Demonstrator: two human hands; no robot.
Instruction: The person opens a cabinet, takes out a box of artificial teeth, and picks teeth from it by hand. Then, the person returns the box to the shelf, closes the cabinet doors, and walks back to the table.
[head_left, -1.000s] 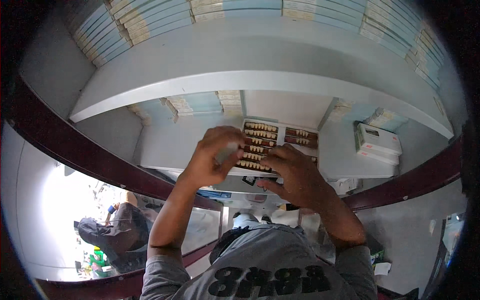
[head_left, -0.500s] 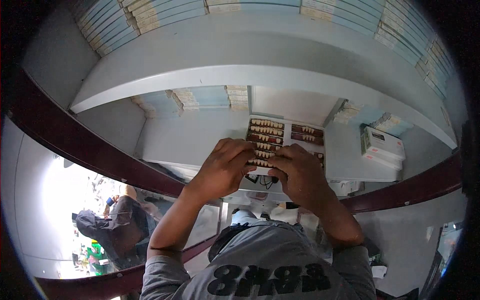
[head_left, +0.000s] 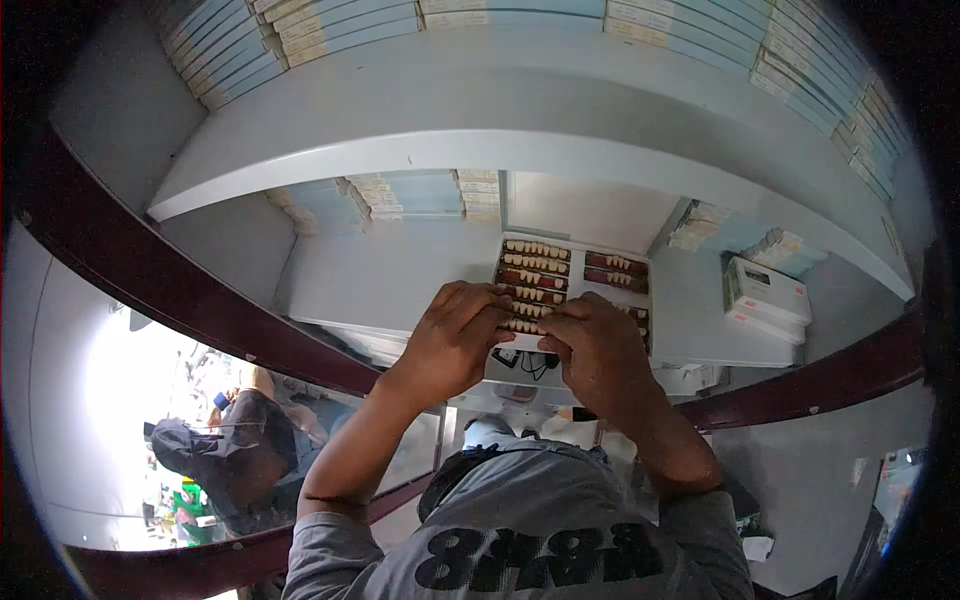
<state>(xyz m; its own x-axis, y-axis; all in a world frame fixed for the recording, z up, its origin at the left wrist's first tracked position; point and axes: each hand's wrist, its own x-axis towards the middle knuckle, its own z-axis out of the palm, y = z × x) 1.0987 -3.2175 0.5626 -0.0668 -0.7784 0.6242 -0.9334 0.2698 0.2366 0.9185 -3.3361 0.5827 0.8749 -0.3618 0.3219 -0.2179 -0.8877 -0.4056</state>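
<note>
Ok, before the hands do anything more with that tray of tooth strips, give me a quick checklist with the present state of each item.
1. Left hand on the tooth-strip tray: ok, fingers lie on its near rows.
2. Right hand on the tray: ok, fingers at its near edge.
3. Tray resting on the white shelf: ok.
4. Far rows of strips seated: ok, they look even.
5. Near rows under the fingers: cannot tell, hidden.
6. White box clear of the tray: ok, apart to the right.

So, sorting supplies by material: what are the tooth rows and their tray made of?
The tooth rows look like glossy cream acrylic or porcelain, set on dark red strips, possibly wax. The tray under both hands looks like matt white card or plastic.
</note>
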